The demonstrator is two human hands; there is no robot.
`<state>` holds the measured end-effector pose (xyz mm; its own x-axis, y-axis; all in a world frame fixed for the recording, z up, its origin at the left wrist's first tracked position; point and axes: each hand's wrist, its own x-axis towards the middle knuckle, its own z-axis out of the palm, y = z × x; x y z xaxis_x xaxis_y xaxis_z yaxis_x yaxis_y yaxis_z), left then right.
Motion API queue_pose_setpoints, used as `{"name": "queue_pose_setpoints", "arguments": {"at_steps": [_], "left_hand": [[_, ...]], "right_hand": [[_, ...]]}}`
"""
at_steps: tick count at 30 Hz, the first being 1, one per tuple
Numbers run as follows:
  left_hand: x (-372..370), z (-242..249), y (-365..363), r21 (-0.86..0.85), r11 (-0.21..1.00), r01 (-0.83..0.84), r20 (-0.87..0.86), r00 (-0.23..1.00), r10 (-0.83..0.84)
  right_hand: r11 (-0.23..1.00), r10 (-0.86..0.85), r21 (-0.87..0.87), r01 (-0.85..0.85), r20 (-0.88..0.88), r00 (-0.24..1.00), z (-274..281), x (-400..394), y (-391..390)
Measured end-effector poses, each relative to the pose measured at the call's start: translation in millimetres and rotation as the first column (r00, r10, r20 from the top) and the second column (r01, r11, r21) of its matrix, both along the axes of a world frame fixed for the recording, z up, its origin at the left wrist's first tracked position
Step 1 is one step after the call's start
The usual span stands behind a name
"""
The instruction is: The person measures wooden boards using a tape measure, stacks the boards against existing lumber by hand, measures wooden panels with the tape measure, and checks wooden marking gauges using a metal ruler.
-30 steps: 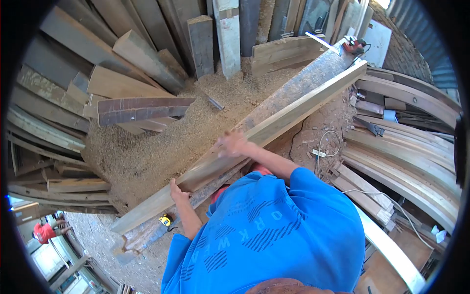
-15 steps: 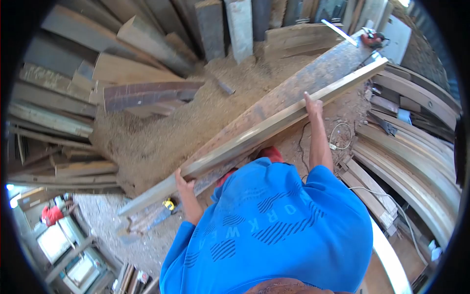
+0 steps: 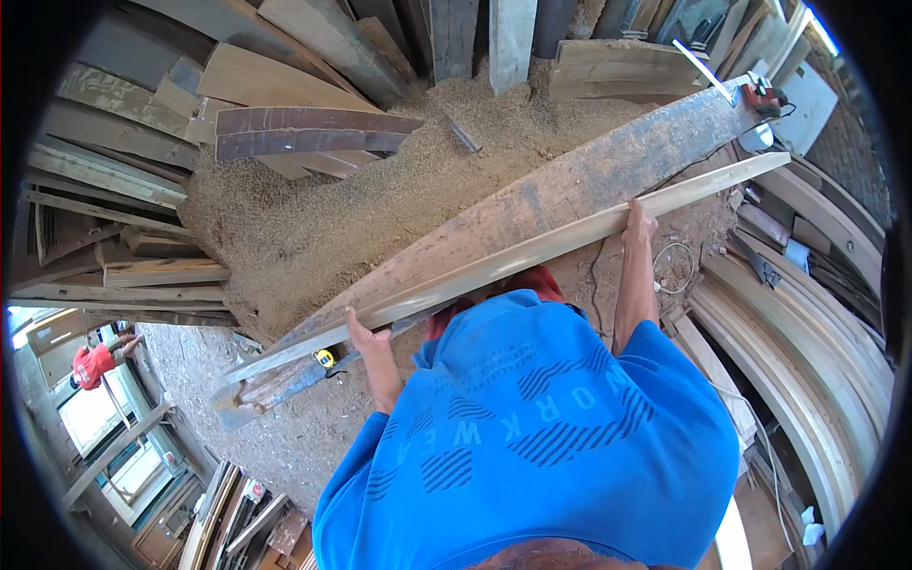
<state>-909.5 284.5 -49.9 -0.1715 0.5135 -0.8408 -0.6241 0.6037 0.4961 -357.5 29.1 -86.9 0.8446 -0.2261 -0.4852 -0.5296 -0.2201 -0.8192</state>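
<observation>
A long pale wooden plank (image 3: 532,249) slants across the view in front of me, from the lower left up to the right. My left hand (image 3: 370,340) grips it towards its lower-left end, thumb up at the edge. Farther along, my right hand (image 3: 640,222) has hold of the near edge, with its fingers partly hidden beneath the wood. Just beyond the plank runs a wide, worn, brown beam (image 3: 560,195). A yellow tape measure (image 3: 326,358) rests near the beam's lower-left end, close to my left hand.
A red power tool (image 3: 763,99) and a white strip (image 3: 703,71) are at the beam's far right end. Sawdust (image 3: 313,228) is heaped beyond it. Curved timbers (image 3: 788,370) are stacked at right, beside a cable (image 3: 674,268). A person in red (image 3: 93,367) is far left.
The plank has been turned and shows a narrower face. Both hands still hold it, the left thumb now spread from the fingers. My view has shifted, so the surroundings sit differently.
</observation>
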Motion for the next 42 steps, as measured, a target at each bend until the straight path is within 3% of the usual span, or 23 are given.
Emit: {"name": "queue_pose_setpoints", "arguments": {"at_steps": [3, 6, 9, 12, 15, 19, 22, 26, 28, 30, 33, 35, 38, 40, 42], "left_hand": [[-4.3, -16.1, 7.9, -0.047, 0.999, 0.007, -0.106, 0.994, -0.011], [-22.7, -40.3, 19.3, -0.067, 0.997, 0.045, -0.089, 0.995, -0.051], [-31.9, -37.1, 3.2, -0.014, 1.000, 0.017, -0.070, 0.997, -0.018], [-46.6, -29.7, -22.7, 0.102, 0.995, -0.019, -0.043, 0.999, 0.024], [-92.0, -33.1, -17.6, 0.231, 0.971, -0.056, 0.086, 0.996, 0.037], [-121.5, 32.1, 9.6, 0.423, 0.906, -0.025, 0.117, 0.993, -0.027], [-148.1, 67.8, 38.7, 0.561, 0.827, -0.021, 0.092, 0.995, -0.037], [-131.7, 163.2, 53.1, 0.764, 0.646, 0.002, -0.035, 0.999, 0.037], [-157.7, 183.5, 76.1, 0.846, 0.533, -0.016, 0.005, 1.000, 0.021], [-191.2, 193.4, 108.9, 0.938, 0.346, 0.024, -0.096, 0.977, 0.193], [-156.5, 288.6, 101.6, 0.980, 0.052, 0.192, -0.198, 0.960, 0.198], [-135.7, 350.7, 92.3, 0.933, -0.191, 0.306, -0.267, 0.941, 0.207], [-103.6, 437.1, 73.6, 0.756, -0.546, 0.360, -0.325, 0.931, 0.165], [-108.8, 466.4, 75.6, 0.802, -0.552, 0.227, -0.229, 0.971, 0.066], [-105.3, 488.0, 68.5, 0.769, -0.609, 0.194, -0.206, 0.977, 0.051]], "right_hand": [[0.992, -0.053, -0.119, 0.050, -0.025, 0.998, 9.0, -17.4, 15.8], [0.998, -0.057, -0.042, 0.053, -0.107, 0.993, 2.0, -13.3, 10.6], [0.962, -0.224, 0.141, 0.234, -0.083, 0.971, -19.1, -20.1, -7.6], [0.816, -0.103, 0.549, 0.179, -0.167, 0.981, -13.1, -53.6, -41.6], [0.718, -0.086, 0.673, 0.175, -0.164, 0.983, -18.5, -90.4, -60.7], [0.603, -0.055, 0.790, 0.110, -0.097, 0.994, 15.8, -153.7, -34.8], [0.530, -0.126, 0.835, 0.148, -0.095, 0.988, 27.9, -185.2, -0.7], [0.504, -0.056, 0.849, 0.159, -0.152, 0.987, 52.8, -223.5, 28.5], [0.484, -0.022, 0.856, 0.181, -0.195, 0.981, 79.2, -248.3, 36.6], [0.449, -0.004, 0.866, 0.221, -0.245, 0.969, 101.8, -271.3, 46.1], [0.354, 0.051, 0.899, 0.257, -0.294, 0.955, 119.9, -305.0, 55.4], [0.326, 0.079, 0.898, 0.294, -0.336, 0.939, 144.7, -326.1, 61.0], [0.179, 0.161, 0.941, 0.286, -0.315, 0.935, 130.4, -341.8, 58.7], [0.203, 0.166, 0.931, 0.305, -0.339, 0.926, 133.1, -350.0, 56.8], [0.218, 0.167, 0.914, 0.343, -0.381, 0.910, 134.2, -358.5, 54.6]]}}
